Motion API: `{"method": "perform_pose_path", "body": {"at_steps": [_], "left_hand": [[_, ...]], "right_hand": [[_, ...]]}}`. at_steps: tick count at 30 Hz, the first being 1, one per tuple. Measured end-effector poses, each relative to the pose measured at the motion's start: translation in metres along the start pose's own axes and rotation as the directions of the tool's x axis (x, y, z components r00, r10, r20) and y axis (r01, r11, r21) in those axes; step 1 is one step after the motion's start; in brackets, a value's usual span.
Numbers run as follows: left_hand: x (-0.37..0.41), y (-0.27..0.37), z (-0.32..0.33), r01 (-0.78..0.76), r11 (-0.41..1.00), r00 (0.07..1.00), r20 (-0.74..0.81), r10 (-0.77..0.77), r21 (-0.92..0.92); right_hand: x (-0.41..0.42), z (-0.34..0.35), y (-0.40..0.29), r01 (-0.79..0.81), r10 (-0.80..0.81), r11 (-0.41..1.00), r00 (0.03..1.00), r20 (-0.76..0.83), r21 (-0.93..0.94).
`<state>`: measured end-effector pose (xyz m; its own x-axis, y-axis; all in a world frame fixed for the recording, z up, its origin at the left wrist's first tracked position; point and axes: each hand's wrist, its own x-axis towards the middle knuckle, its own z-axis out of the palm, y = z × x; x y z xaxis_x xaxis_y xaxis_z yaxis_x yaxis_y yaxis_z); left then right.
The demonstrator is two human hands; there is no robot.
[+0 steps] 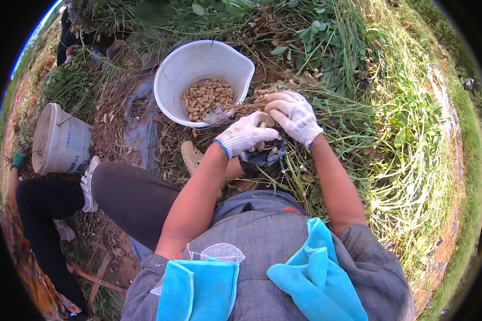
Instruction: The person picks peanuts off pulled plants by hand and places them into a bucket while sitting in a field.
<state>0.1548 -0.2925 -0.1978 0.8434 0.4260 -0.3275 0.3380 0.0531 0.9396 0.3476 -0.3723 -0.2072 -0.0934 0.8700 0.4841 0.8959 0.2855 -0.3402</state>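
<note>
Both my hands wear white knitted gloves and meet just right of a white plastic bucket [160, 86]. Unshelled peanuts [207, 96] lie in its bottom, with a scrap of plastic film [219, 116] near its rim. Peanut pods [262, 125] show between the thumb and fingers of my left hand [245, 134]. My right hand [295, 114] is closed over the root end of pulled peanut plants [337, 116], whose green stems spread to the right. Crumpled dark plastic film [267, 156] hangs below my fingers. What lies under my right palm is hidden.
A second, tilted bucket [64, 140] bearing writing stands at the left, beside another person's shoe [90, 184] and green-gloved hand [18, 160]. Another person is partly visible at top left. Heaped peanut plants [385, 160] cover the right side. Plastic film [142, 120] lies on the soil.
</note>
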Motion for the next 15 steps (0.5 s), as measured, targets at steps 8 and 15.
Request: {"method": "perform_pose_path", "body": {"at_steps": [8, 15], "left_hand": [[-0.004, 0.006, 0.004, -0.001, 0.979, 1.000, -0.003, 0.001, 0.204], [-0.003, 0.009, 0.005, -0.092, 0.781, 0.996, 0.051, 0.077, 0.618]], "right_hand": [[-0.001, 0.002, 0.005, 0.018, -0.018, 1.000, 1.000, 0.005, -0.007], [0.001, -0.019, -0.001, -0.004, -0.022, 0.989, 0.985, 0.173, 0.150]]}}
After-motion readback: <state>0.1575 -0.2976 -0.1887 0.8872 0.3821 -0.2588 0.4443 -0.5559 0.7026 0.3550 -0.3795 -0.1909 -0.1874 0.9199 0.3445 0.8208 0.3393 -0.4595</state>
